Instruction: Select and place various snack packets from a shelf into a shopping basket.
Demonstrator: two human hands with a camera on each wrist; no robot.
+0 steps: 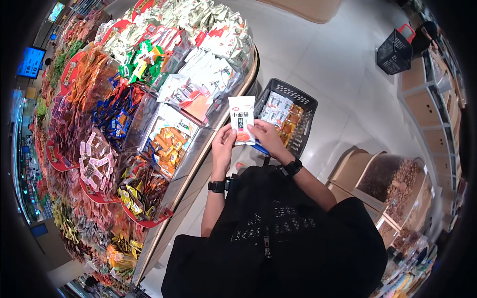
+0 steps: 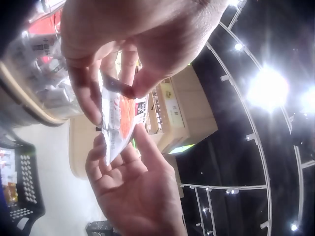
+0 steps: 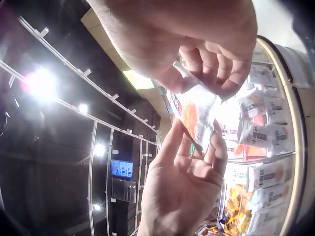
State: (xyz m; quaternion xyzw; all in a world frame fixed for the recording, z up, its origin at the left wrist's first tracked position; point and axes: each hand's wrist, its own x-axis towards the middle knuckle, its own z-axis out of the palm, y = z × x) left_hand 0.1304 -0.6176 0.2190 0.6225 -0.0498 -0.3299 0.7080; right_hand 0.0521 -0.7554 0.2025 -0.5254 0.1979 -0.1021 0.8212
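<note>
Right hand (image 1: 269, 139), gripping white packet (image 1: 242, 111), partly hides basket (image 1: 293, 92).

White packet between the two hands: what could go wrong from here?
The left hand and right hand pinch the packet near its edges, so it might slip. Loaded packets already lie in the basket; another dropped in carelessly could perhaps land crooked or crease.

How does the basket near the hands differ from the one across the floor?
The near basket holds white packets and amber packets; the far basket's contents can't be made out. The near basket shows blue along its near edge; the far basket has a red handle. Both are dark with perforated walls.
</note>
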